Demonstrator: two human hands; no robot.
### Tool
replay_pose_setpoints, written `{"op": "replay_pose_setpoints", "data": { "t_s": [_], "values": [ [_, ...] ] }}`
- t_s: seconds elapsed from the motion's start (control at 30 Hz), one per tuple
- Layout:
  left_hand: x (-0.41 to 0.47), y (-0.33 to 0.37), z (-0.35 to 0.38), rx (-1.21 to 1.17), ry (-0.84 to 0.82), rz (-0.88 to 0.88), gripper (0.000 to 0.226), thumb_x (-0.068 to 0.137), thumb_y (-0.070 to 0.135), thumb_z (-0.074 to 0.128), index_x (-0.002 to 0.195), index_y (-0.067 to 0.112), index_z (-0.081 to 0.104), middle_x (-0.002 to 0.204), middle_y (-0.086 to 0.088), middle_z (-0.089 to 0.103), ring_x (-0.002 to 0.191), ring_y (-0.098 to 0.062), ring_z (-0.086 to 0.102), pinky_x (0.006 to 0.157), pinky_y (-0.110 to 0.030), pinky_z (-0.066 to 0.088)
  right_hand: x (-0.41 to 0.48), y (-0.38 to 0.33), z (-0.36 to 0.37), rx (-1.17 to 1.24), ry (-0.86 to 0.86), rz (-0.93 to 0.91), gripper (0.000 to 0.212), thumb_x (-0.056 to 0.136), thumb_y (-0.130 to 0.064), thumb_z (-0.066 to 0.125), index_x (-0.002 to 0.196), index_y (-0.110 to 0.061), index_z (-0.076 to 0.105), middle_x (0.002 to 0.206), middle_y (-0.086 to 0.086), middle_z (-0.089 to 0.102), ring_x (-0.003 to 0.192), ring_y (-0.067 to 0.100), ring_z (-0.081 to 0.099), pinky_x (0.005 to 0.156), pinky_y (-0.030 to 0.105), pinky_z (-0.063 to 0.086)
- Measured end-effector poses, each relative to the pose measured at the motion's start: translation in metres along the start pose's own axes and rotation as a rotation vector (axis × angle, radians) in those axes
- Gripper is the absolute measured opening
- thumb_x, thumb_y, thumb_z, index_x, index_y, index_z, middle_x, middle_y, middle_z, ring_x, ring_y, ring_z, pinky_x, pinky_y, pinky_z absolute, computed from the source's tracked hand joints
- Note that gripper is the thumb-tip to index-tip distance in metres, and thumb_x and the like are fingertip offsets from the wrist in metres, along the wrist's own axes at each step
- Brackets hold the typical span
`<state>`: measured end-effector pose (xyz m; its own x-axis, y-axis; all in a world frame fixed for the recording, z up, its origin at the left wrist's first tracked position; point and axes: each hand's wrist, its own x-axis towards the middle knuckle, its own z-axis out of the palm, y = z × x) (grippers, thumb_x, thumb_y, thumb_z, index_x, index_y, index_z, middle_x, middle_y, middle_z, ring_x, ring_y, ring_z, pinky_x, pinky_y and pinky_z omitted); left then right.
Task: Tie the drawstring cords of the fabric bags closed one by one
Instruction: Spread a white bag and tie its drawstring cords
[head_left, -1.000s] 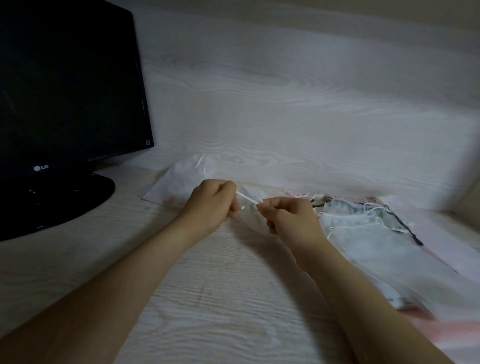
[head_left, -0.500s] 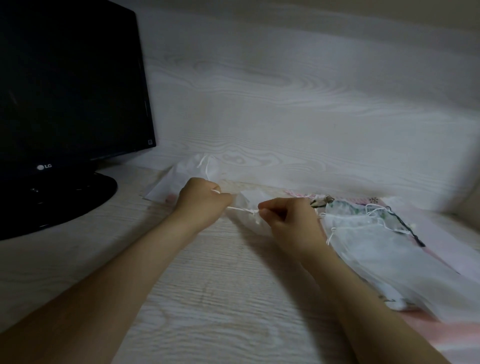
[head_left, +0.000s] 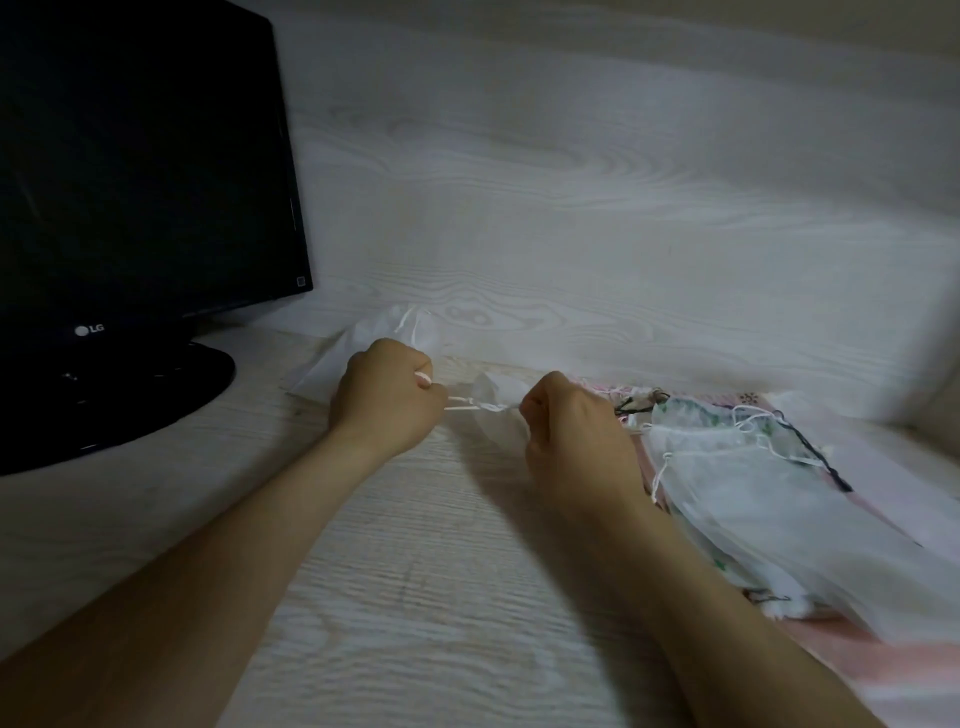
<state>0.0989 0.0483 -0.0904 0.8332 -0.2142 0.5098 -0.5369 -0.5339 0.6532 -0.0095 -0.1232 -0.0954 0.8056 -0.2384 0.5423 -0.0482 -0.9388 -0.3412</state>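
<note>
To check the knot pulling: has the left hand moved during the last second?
Yes. The left hand moved leftward, closer to the monitor, stretching the cord it pinches.

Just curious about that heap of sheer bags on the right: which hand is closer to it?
The right hand, beside the left edge of the heap. The left hand is farther off, beyond the white cord both hold, nearer the monitor.

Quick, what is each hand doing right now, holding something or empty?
Left hand: closed, pinching one end of the white drawstring cord.
Right hand: closed, pinching the other end of the same cord.
</note>
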Motion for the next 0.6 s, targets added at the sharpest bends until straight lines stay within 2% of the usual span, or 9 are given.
{"op": "replay_pose_setpoints", "data": {
  "t_s": [0.13, 0.2, 0.23, 0.27, 0.33, 0.4, 0.43, 0.5, 0.6],
  "values": [
    [-0.004, -0.006, 0.002, 0.036, -0.009, 0.14, 0.036, 0.081, 0.017, 0.069, 0.059, 0.019, 0.041, 0.051, 0.007, 0.045, 0.053, -0.021, 0.05, 0.053, -0.037, 0.045, -0.004, 0.01, 0.001, 0.007, -0.035, -0.077, 0.005, 0.104, -0.03, 0.047, 0.103, -0.027, 0.05, 0.084, 0.004, 0.068, 0.08, 0.033, 0.062, 0.065, 0.046, 0.054],
    [-0.006, -0.007, 0.004, 0.018, -0.075, 0.204, 0.022, 0.083, 0.024, 0.075, 0.074, 0.027, 0.055, 0.067, 0.011, 0.059, 0.065, -0.009, 0.059, 0.061, -0.037, 0.055, -0.004, 0.014, -0.001, 0.006, -0.026, -0.079, 0.005, 0.106, -0.032, 0.042, 0.106, -0.029, 0.046, 0.076, 0.004, 0.067, 0.073, 0.034, 0.062, 0.062, 0.046, 0.053],
    [-0.008, -0.007, 0.006, 0.011, -0.098, 0.247, 0.019, 0.085, 0.026, 0.077, 0.087, 0.03, 0.059, 0.081, 0.015, 0.061, 0.074, -0.002, 0.06, 0.067, -0.032, 0.054, -0.005, 0.013, -0.002, 0.051, -0.017, -0.089, 0.005, 0.107, -0.031, 0.041, 0.106, -0.028, 0.045, 0.07, 0.003, 0.066, 0.068, 0.032, 0.062, 0.061, 0.047, 0.053],
    [-0.009, -0.007, 0.007, 0.007, -0.123, 0.294, 0.025, 0.087, 0.026, 0.078, 0.103, 0.032, 0.06, 0.097, 0.017, 0.059, 0.085, 0.005, 0.058, 0.072, -0.022, 0.049, -0.005, 0.01, -0.003, 0.111, -0.008, -0.103, 0.004, 0.107, -0.029, 0.041, 0.107, -0.027, 0.045, 0.065, 0.002, 0.065, 0.064, 0.03, 0.063, 0.061, 0.047, 0.053],
    [-0.01, -0.008, 0.01, -0.03, -0.224, 0.363, 0.056, 0.09, 0.017, 0.076, 0.136, 0.036, 0.05, 0.119, 0.015, 0.049, 0.102, 0.012, 0.052, 0.082, -0.011, 0.042, -0.006, 0.004, -0.006, 0.216, 0.024, -0.117, 0.0, 0.106, -0.027, 0.045, 0.106, -0.026, 0.046, 0.062, 0.003, 0.066, 0.058, 0.025, 0.065, 0.061, 0.045, 0.053],
    [-0.01, -0.008, 0.009, -0.071, -0.346, 0.353, 0.085, 0.091, 0.005, 0.071, 0.154, 0.046, 0.031, 0.128, 0.013, 0.044, 0.106, 0.005, 0.055, 0.086, -0.016, 0.049, -0.006, -0.002, -0.009, 0.284, 0.087, -0.149, 0.003, 0.103, -0.023, 0.05, 0.104, -0.025, 0.047, 0.066, 0.004, 0.066, 0.057, 0.022, 0.064, 0.059, 0.044, 0.051],
    [-0.011, -0.008, 0.009, -0.079, -0.378, 0.34, 0.093, 0.091, 0.001, 0.069, 0.156, 0.05, 0.025, 0.126, 0.013, 0.044, 0.104, 0.0, 0.057, 0.086, -0.019, 0.051, -0.006, -0.004, -0.01, 0.303, 0.117, -0.172, 0.004, 0.102, -0.022, 0.051, 0.103, -0.024, 0.049, 0.063, 0.004, 0.064, 0.055, 0.02, 0.062, 0.057, 0.044, 0.049],
    [-0.01, -0.007, 0.008, -0.11, -0.368, 0.312, 0.093, 0.09, -0.001, 0.065, 0.156, 0.051, 0.026, 0.119, 0.011, 0.044, 0.1, -0.005, 0.058, 0.088, -0.022, 0.051, -0.006, -0.009, -0.013, 0.327, 0.179, -0.208, 0.003, 0.103, -0.019, 0.051, 0.102, -0.021, 0.052, 0.059, 0.001, 0.059, 0.054, 0.018, 0.057, 0.056, 0.045, 0.045],
    [-0.007, -0.004, 0.007, -0.165, -0.288, 0.22, 0.063, 0.089, 0.011, 0.072, 0.139, 0.042, 0.049, 0.123, 0.009, 0.039, 0.111, -0.012, 0.053, 0.103, -0.032, 0.048, -0.007, -0.014, -0.018, 0.398, 0.312, -0.22, 0.009, 0.105, -0.019, 0.05, 0.102, -0.018, 0.058, 0.068, -0.003, 0.061, 0.063, 0.017, 0.059, 0.059, 0.039, 0.047]
  ]
}}
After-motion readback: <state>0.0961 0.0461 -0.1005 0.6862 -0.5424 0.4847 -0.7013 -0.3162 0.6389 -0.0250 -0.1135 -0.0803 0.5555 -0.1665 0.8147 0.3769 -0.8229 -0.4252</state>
